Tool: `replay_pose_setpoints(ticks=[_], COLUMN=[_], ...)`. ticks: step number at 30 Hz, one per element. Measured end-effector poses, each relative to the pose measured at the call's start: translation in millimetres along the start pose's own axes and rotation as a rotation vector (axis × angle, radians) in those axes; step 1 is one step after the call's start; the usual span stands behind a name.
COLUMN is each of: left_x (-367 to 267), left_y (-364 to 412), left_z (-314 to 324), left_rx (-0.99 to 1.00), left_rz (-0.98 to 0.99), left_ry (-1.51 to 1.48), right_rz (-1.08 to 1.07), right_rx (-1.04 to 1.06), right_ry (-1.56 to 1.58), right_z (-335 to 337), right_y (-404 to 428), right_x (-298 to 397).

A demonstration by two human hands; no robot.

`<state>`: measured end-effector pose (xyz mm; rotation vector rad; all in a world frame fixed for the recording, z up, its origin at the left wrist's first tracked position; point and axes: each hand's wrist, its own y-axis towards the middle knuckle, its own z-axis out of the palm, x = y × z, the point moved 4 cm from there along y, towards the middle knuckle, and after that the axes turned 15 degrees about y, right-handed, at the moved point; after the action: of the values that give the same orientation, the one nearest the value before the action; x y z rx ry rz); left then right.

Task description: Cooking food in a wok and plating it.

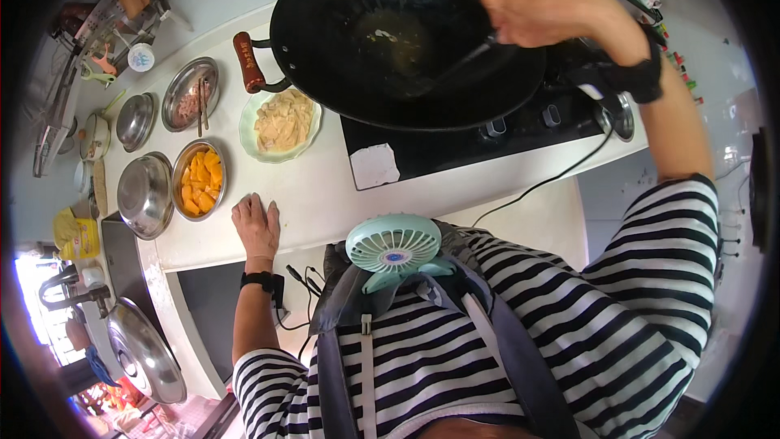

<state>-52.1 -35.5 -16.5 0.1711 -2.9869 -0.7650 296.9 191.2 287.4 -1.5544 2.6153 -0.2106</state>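
Observation:
My right hand [530, 6] grips the handle of a cooking utensil [469, 56] over the right side of a large black wok [341, 82]. The shaft slants down to the left into the wok; motion blur hides whether its end is a ladle or a spatula. A small pool of oily liquid [393, 42] with pale bits lies at the wok's bottom. My left hand [253, 225] rests palm down on the white countertop [304, 201], holding nothing. Just beyond its fingers stands a steel bowl of orange chunks [201, 180]. A pale green dish [250, 146] holds light, coated slices [283, 122].
A steel plate [210, 67] carries raw, minced-looking meat [187, 103] and chopsticks [201, 107]. Upturned steel bowls [143, 192] stand left of it. The wok's wooden side handle [248, 64] juts over the counter. A black cable [548, 177] crosses the counter edge below the cooktop [426, 161].

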Motion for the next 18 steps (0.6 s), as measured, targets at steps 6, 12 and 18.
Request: replay_pose_setpoints(ticks=[6,12,18], left_x=[-5,0,2], left_y=[8,5,4], left_z=[5,1,3], left_rx=[-0.040,-0.011,-0.018], left_rz=[0.011,-0.016,-0.013], left_ry=[-0.068,-0.045,-0.049], right_rz=[0.109,0.272,0.118], right_rx=[0.000,0.183,0.008], right_ry=[-0.031,0.017,-0.136], right_z=[-2,-18,34], right_y=[43,26,66], right_x=[-8,12,22])
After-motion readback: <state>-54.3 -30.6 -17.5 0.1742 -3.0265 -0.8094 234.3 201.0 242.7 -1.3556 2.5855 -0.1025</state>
